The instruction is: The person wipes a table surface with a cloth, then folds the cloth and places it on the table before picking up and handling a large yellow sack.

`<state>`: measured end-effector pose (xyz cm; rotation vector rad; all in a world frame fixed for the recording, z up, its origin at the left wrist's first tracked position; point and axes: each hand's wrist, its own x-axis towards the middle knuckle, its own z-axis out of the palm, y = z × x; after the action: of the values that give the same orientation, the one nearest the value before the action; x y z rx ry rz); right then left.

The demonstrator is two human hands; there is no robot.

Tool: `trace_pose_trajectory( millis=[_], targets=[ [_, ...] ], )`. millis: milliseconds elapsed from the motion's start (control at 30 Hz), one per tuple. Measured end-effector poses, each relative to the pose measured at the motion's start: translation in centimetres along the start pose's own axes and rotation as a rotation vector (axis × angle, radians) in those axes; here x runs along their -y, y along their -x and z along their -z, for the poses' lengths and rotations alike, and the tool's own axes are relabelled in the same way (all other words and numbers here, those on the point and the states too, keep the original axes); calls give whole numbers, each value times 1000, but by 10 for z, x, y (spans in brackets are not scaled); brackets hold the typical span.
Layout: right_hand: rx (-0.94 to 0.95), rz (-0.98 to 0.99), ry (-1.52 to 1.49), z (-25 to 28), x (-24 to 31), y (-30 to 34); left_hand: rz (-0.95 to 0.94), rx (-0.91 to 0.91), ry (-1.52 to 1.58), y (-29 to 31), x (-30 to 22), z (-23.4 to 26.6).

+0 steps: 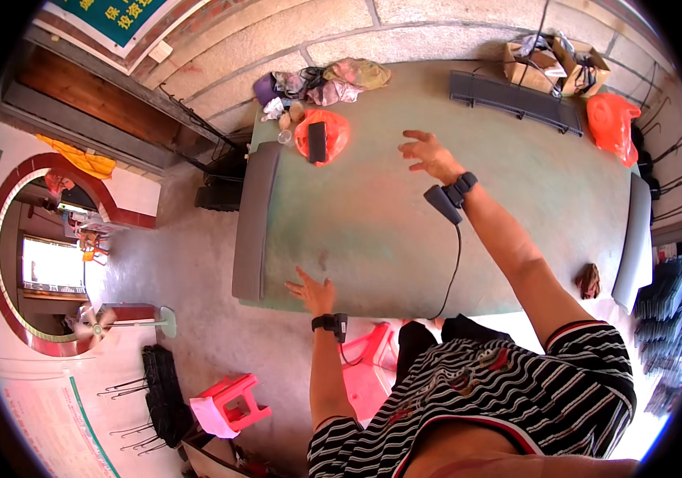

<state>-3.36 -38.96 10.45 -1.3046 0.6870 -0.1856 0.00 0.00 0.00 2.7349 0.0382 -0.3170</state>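
Note:
My left hand [317, 293] hovers over the near left edge of the green tabletop [373, 207], its fingers spread and nothing in them. Farther off and to the right, my right hand [432, 157] reaches out above the table, fingers apart and holding nothing. Each wrist wears a black strap with a small device; a cable runs from the right wrist device [443, 204] down toward my lap. Left of my right hand, a dark, phone-like rectangle [318, 143] lies on a red plastic bag [339, 135]. Whether either hand touches the tabletop, I cannot tell.
Grey panels [255, 223] line the table's left end. Crumpled cloths [349, 82] and a clear cup [284, 137] sit far left. A black rack [516, 103], cardboard boxes [584, 65] and another red bag [613, 127] stand far right. Pink stools [233, 405] are below.

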Motion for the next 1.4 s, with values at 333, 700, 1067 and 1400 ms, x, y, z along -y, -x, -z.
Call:
trace_pose_trajectory(
  millis=[333, 700, 1067, 1400],
  targets=[
    [-380, 175, 452, 1, 68, -205, 166, 196, -223, -206, -38, -68],
    [-355, 74, 1021, -25, -8, -395, 332, 549, -189, -344, -115, -137],
    [-211, 380, 1232, -99, -77, -555, 416, 596, -247, -361, -118, -137],
    [-780, 329, 1341, -69, -94, -607, 415, 602, -176, -363, -126, -137]
  ],
)
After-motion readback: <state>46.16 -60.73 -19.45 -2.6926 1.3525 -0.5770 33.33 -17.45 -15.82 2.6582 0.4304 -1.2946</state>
